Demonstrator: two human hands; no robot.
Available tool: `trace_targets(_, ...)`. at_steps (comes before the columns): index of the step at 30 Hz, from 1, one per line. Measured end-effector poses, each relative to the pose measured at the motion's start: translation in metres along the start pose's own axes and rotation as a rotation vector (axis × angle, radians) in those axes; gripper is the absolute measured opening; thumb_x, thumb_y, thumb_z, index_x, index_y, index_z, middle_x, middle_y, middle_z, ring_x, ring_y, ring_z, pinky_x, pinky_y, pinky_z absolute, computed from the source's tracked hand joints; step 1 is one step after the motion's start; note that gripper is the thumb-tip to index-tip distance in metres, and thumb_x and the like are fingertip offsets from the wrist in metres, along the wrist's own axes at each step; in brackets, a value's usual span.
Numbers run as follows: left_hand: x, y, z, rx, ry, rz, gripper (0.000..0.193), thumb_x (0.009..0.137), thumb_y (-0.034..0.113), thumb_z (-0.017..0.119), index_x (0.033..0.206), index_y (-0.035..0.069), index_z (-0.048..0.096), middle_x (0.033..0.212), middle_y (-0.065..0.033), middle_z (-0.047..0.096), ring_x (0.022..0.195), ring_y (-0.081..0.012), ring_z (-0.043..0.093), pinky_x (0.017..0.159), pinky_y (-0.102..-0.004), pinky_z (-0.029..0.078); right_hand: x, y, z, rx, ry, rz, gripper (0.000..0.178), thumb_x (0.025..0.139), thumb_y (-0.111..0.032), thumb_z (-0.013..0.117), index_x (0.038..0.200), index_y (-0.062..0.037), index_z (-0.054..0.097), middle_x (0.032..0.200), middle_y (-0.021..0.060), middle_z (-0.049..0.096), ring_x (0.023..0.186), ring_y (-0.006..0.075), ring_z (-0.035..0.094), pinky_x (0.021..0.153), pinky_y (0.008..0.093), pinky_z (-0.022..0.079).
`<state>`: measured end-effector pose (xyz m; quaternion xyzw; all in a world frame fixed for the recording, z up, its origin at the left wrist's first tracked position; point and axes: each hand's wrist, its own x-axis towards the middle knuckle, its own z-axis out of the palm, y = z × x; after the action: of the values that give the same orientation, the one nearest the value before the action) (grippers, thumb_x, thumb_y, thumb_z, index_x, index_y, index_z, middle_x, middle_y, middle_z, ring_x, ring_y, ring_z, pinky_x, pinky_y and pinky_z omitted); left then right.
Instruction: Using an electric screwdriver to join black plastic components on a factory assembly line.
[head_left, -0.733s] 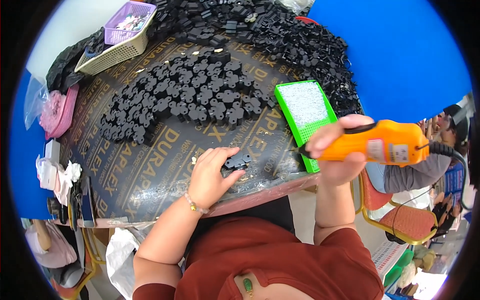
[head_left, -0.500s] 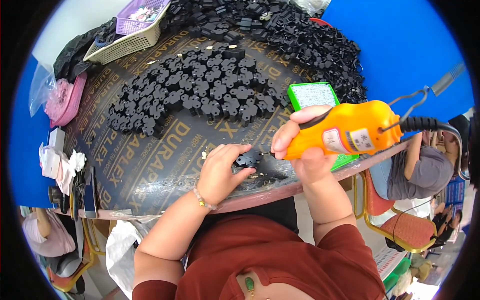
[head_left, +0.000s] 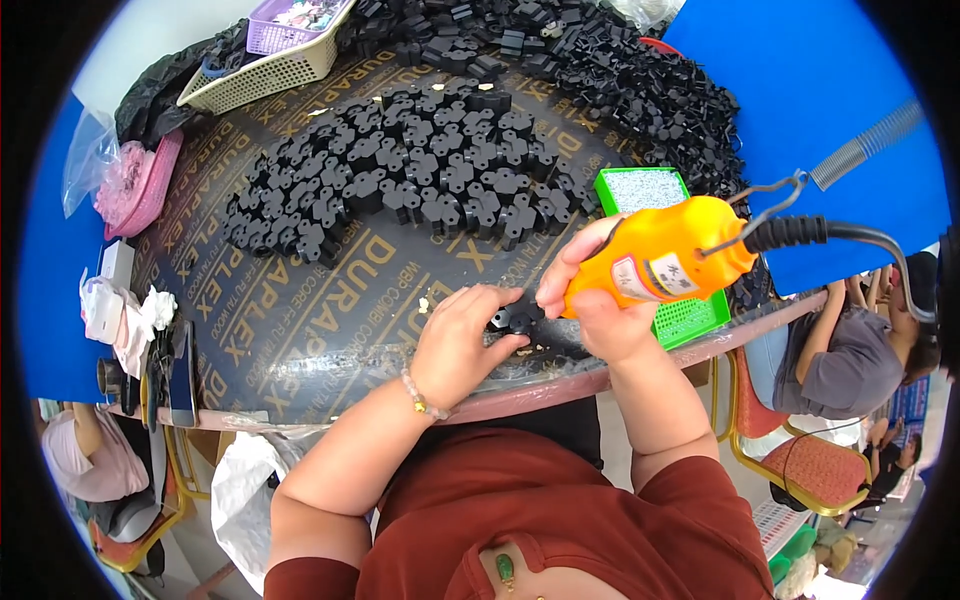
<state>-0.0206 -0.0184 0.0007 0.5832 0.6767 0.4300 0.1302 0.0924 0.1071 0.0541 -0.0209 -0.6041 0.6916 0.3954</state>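
I'm pinching a small black part [head_left: 516, 321] against the desk [head_left: 330, 335] near its edge with my left hand [head_left: 460, 340], likely steadying it for the orange corded tool [head_left: 655, 255] my right hand [head_left: 612, 325] is gripping; tip hidden. Green tray [head_left: 725, 313] is holding silvery bits [head_left: 643, 190], probably for easy reach. Purple basket [head_left: 283, 38] is holding mixed pieces [head_left: 305, 13].

black part [head_left: 517, 323]: partly hidden by left hand [head_left: 461, 338] | orange tool [head_left: 660, 258]: tip indistinct near right hand [head_left: 612, 328] | purple basket [head_left: 274, 38], beyond hands: top-cropped
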Motion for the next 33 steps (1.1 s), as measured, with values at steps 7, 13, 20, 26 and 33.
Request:
trace_targets(7, 0.002, 0.003, 0.001, 0.016, -0.026, -0.039, 0.045, 0.068, 0.015, 0.077, 0.107, 0.003, 0.06, 0.097, -0.0127, 0.063, 0.092, -0.0319, 0.059, 0.083, -0.0392, 0.046, -0.003, 0.01, 0.001, -0.035, 0.05, 0.02, 0.041, 0.081, -0.022, 0.073, 0.104, 0.0001, 0.048, 0.075, 0.0114, 0.062, 0.063, 0.0152, 0.06, 0.054, 0.0234, 0.05)
trace_targets(13, 0.001, 0.0, 0.005, -0.003, 0.0, 0.006, 0.046, 0.067, 0.016, 0.078, 0.107, 0.004, 0.06, 0.097, -0.013, 0.063, 0.093, -0.032, 0.06, 0.084, -0.0388, 0.047, 0.005, -0.013, -0.016, 0.041, -0.031, -0.057, 0.059, 0.082, -0.044, 0.068, 0.113, 0.0015, 0.046, 0.069, 0.0133, 0.061, 0.053, 0.0185, 0.058, 0.05, 0.0278, 0.05)
trace_targets(20, 0.0, 0.003, 0.006, 0.048, 0.046, 0.007, 0.047, 0.067, 0.012, 0.078, 0.109, 0.002, 0.059, 0.103, -0.0145, 0.063, 0.095, -0.0331, 0.059, 0.085, -0.0383, 0.046, -0.006, -0.071, -0.118, -0.724, 0.484, -0.245, 0.039, 0.091, -0.031, 0.059, 0.109, 0.0016, 0.047, 0.068, 0.0069, 0.06, 0.053, 0.011, 0.055, 0.051, 0.022, 0.044)
trace_targets(26, 0.001, 0.001, 0.008, 0.063, 0.056, 0.043, 0.046, 0.068, 0.011, 0.077, 0.11, 0.001, 0.059, 0.104, -0.0147, 0.063, 0.096, -0.0329, 0.059, 0.085, -0.0386, 0.047, -0.027, -0.059, -0.182, -0.696, 0.619, -0.318, 0.037, 0.093, -0.032, 0.057, 0.108, 0.0012, 0.047, 0.069, 0.0063, 0.06, 0.054, 0.0109, 0.055, 0.054, 0.0231, 0.046)
trace_targets(33, 0.002, 0.002, 0.008, 0.079, 0.066, 0.055, 0.046, 0.068, 0.013, 0.078, 0.11, 0.003, 0.059, 0.101, -0.013, 0.064, 0.093, -0.0325, 0.059, 0.083, -0.0384, 0.047, -0.029, -0.059, -0.183, -0.644, 0.619, -0.316, 0.039, 0.091, -0.03, 0.061, 0.108, 0.0015, 0.048, 0.07, 0.0062, 0.061, 0.055, 0.0109, 0.055, 0.054, 0.0228, 0.046)
